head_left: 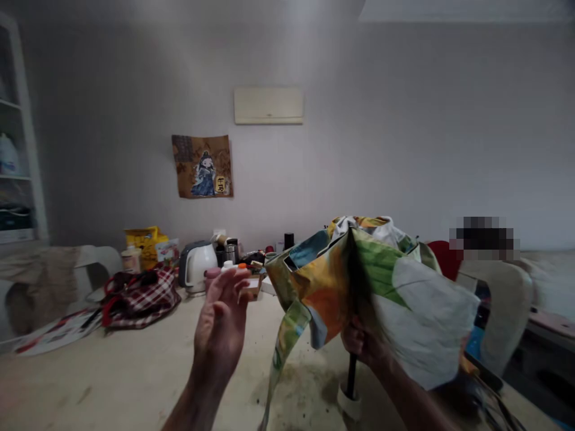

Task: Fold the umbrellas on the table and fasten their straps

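I've got the right hand (357,340) wrapped around the shaft of a colorful umbrella (327,281), its floppy canopy bunched above and around that fist, pale handle (349,403) poking out below. Left hand (223,320)'s raised, holding nothing, fingers loosely curled, white kettle (203,266) beyond it.

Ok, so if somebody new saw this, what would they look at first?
Probably the big, colourful, loosely folded umbrella right of centre, its dark shaft held in the person's right grip. Next might come the open left grip, raised above the table, then the brown picture on the wall, left of the air conditioner.
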Demonstrator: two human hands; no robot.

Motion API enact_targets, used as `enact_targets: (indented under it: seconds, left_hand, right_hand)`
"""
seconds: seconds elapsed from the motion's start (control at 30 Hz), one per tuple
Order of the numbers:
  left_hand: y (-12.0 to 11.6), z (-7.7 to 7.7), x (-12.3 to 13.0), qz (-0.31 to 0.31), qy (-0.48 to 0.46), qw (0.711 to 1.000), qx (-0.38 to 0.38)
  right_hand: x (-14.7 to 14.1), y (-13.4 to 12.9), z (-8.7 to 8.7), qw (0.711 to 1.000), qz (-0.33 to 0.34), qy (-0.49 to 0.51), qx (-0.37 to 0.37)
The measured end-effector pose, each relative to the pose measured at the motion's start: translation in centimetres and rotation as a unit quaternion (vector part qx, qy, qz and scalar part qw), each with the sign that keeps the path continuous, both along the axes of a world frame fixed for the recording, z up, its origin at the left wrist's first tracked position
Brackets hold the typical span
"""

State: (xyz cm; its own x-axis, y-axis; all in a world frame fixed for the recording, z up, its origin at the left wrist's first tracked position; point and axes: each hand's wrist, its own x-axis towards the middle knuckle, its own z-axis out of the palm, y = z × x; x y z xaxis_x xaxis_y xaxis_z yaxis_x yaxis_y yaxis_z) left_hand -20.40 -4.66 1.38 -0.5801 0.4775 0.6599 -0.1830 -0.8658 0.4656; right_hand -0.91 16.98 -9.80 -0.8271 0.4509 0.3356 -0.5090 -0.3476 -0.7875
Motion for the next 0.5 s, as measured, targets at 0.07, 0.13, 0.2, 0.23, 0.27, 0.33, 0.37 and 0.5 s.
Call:
enact_targets:
  seconds: [0.07, 0.13, 0.2, 0.23, 0.27, 0.33, 0.37, 0.5]
  left_hand:
    - [-0.1, 3.7, 0.2, 0.036, 0.245, 0.968, 0.029]
    - [0.4, 6.8, 0.3, 0.029, 0.457, 0.887, -0.056]
    - [1.2, 8.9, 0.1, 0.033, 0.587, 0.799, -0.129]
    - [1.6, 9.4, -0.1, 0.022, 0.639, 0.753, -0.155]
    - [1.8, 9.6, -0.5, 0.009, 0.67, 0.722, -0.174]
    - [2.0, 9.3, -1.4, -0.029, 0.668, 0.715, -0.203]
    - [2.0, 9.0, -1.9, -0.052, 0.631, 0.744, -0.212]
    - [1.1, 7.5, -2.7, -0.143, 0.429, 0.869, -0.2]
  right_hand:
    - [-0.1, 0.3, -0.4, 1.0, 0.018, -0.011, 0.006]
    - [-0.2, 0.3, -0.8, 0.999, 0.029, -0.015, -0.003]
    - [-0.3, 0.3, -1.2, 0.999, 0.033, -0.021, -0.022]
    - [-0.4, 0.2, -1.3, 0.999, 0.032, -0.024, -0.031]
    - [-0.4, 0.2, -1.5, 0.998, 0.029, -0.027, -0.038]
    - [-0.4, 0.1, -1.7, 0.998, 0.019, -0.032, -0.052]
    - [-0.5, 0.0, -1.8, 0.998, 0.013, -0.036, -0.058]
    - [-0.7, -0.7, -1.9, 0.995, -0.019, -0.047, -0.091]
